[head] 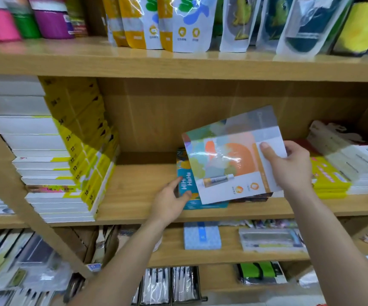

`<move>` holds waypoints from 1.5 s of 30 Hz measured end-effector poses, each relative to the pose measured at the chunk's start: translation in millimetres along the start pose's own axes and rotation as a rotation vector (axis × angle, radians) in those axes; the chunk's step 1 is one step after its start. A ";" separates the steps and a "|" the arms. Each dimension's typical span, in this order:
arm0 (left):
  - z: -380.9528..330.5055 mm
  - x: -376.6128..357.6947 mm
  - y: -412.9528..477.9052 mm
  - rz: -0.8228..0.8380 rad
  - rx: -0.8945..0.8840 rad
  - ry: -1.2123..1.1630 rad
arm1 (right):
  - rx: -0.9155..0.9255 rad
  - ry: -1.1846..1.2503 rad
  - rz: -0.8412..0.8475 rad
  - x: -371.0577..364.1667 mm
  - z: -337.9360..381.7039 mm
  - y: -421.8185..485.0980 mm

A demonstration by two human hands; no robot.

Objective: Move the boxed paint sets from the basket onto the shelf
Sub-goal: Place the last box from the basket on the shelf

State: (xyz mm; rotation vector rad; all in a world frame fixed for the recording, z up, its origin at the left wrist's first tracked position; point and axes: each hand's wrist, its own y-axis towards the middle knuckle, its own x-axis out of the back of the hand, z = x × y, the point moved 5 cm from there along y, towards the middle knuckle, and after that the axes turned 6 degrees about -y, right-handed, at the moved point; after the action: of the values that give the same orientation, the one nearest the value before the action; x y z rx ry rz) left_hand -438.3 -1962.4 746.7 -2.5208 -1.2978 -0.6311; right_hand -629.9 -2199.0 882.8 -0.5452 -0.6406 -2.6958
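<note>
Thumb of the right hand pinched the paint set at 3 o'clock; left hand, fingers spread, touched the teal box at 7 o'clock.

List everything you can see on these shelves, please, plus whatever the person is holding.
boxed paint set: one, pastel patches with orange, held tilted above the middle shelf
blue box: one, blue-teal, flat on the middle shelf, partly under the paint set
white-and-yellow boxes: a tall stack, too many to count, middle shelf, left end
yellow and white boxes: several, stacked, middle shelf, right end
pouches: a row, white with yellow, green or dark blue, top shelf
tubs: about three, pink, green, purple, top shelf, left, blurred
blue pack: one, speckled blue, lower shelf
left hand: touches the blue box's left edge
right hand: grips the paint set's right edge
</note>
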 end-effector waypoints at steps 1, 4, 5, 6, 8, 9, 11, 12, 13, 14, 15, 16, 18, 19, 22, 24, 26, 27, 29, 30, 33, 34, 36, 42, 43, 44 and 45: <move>-2.3 -4.4 1.8 0.050 0.011 -0.066 | -0.008 0.008 0.002 -0.8 -0.8 4.8; -4.1 -3.5 4.9 0.158 0.040 -0.264 | -0.017 0.018 0.016 -8.5 0.8 15.1; -2.8 1.6 4.6 0.172 0.040 -0.288 | -0.023 0.021 0.023 -13.4 3.4 17.2; -1.1 9.6 3.1 0.158 0.034 -0.280 | -0.031 0.025 0.036 -20.4 6.5 19.4; 4.6 31.8 -3.0 0.039 0.001 -0.220 | -0.046 0.032 0.082 -40.7 14.9 23.8; 7.8 44.1 -7.4 -0.034 -0.009 -0.216 | -0.049 0.035 0.113 -53.7 21.2 25.6; 14.4 64.9 -17.2 -0.139 -0.021 -0.223 | -0.026 0.041 0.178 -84.5 38.7 28.3; 17.8 72.1 -21.5 -0.165 -0.027 -0.213 | 0.000 0.029 0.207 -100.4 50.1 28.5; 21.2 77.8 -25.1 -0.187 -0.033 -0.195 | 0.030 0.007 0.235 -116.2 63.1 27.7; 24.2 82.7 -28.1 -0.205 -0.038 -0.173 | 0.067 -0.015 0.262 -132.0 76.5 26.6; 26.8 86.5 -30.2 -0.218 -0.041 -0.142 | 0.110 -0.036 0.285 -147.1 89.2 25.3; 28.7 89.6 -31.5 -0.226 -0.045 -0.098 | 0.157 -0.063 0.293 -160.9 101.1 23.9; 32.4 93.0 -31.2 -0.216 -0.050 -0.010 | 0.251 -0.144 0.287 -182.8 123.1 20.2; 34.7 92.8 -29.4 -0.200 -0.042 0.016 | 0.291 -0.192 0.287 -191.8 132.6 18.5; 40.3 89.7 -20.7 -0.165 0.013 0.067 | 0.415 -0.262 0.300 -212.1 154.5 17.6; 40.2 88.1 -12.0 -0.172 0.038 0.092 | 0.502 -0.254 0.317 -219.3 165.2 20.4; 37.7 87.6 -2.1 -0.189 0.030 0.096 | 0.564 -0.239 0.347 -223.0 173.7 27.5; 36.8 87.8 3.2 -0.197 0.024 0.096 | 0.590 -0.261 0.350 -224.6 177.1 32.7; 36.1 87.9 13.0 -0.203 0.013 0.081 | 0.659 -0.359 0.338 -228.5 183.3 45.6; 36.2 87.7 16.8 -0.203 0.009 0.068 | 0.691 -0.404 0.342 -231.7 185.6 51.9; 36.8 84.1 26.2 -0.193 0.002 0.058 | 0.758 -0.418 0.453 -243.1 188.9 61.0; 36.8 82.2 28.7 -0.184 0.001 0.079 | 0.770 -0.429 0.501 -248.2 188.3 60.6; 37.0 78.5 33.8 -0.158 0.011 0.140 | 0.817 -0.523 0.522 -259.4 186.7 55.7; 38.7 81.8 51.9 -0.116 0.044 0.252 | 0.800 -0.622 0.240 -277.6 170.4 26.7; 40.7 83.2 55.3 -0.106 0.054 0.272 | 0.780 -0.609 0.230 -279.3 158.1 19.7; 41.2 84.4 57.7 -0.101 0.066 0.290 | 0.776 -0.609 0.245 -280.3 145.8 11.2; 41.1 85.4 60.5 -0.092 0.073 0.309 | 0.782 -0.622 0.275 -283.0 133.5 3.8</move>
State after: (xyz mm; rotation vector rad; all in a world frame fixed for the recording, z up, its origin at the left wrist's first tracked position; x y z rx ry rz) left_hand -334.2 -1920.2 750.5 -2.2067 -1.3002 -0.9326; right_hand -341.7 -2077.6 872.8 -1.1237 -1.5364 -1.7765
